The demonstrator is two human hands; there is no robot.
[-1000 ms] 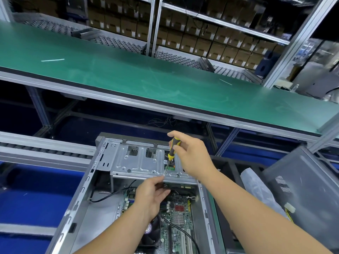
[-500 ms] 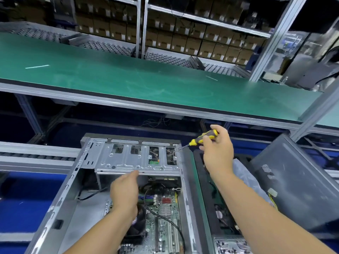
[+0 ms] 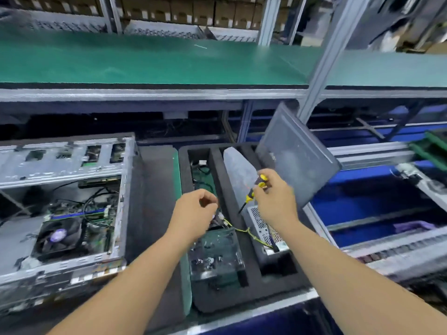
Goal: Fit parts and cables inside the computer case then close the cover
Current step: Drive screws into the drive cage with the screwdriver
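Observation:
The open computer case (image 3: 121,243) lies at the left, its motherboard, black fan (image 3: 58,238) and cables exposed. My right hand (image 3: 275,201) grips a yellow-and-black screwdriver (image 3: 254,192), tip pointing down-left, over the black foam tray (image 3: 244,243). My left hand (image 3: 193,213) hovers over the tray's middle slot with its fingers loosely curled, and I see nothing in it. The grey case cover (image 3: 297,160) leans upright behind the tray. A metal power supply (image 3: 266,230) with yellow wires sits in the tray's right slot.
A clear plastic bag (image 3: 239,170) lies in the tray's far part. A green-topped bench (image 3: 154,61) runs across behind, carried by aluminium posts (image 3: 329,59). Roller rails (image 3: 387,247) and blue bins (image 3: 372,194) are at the right. Shelves of cardboard boxes (image 3: 183,10) fill the back.
Both hands left the case and moved right to the foam tray. The screwdriver came away from the drive cage, still in my right hand. My view swung right.

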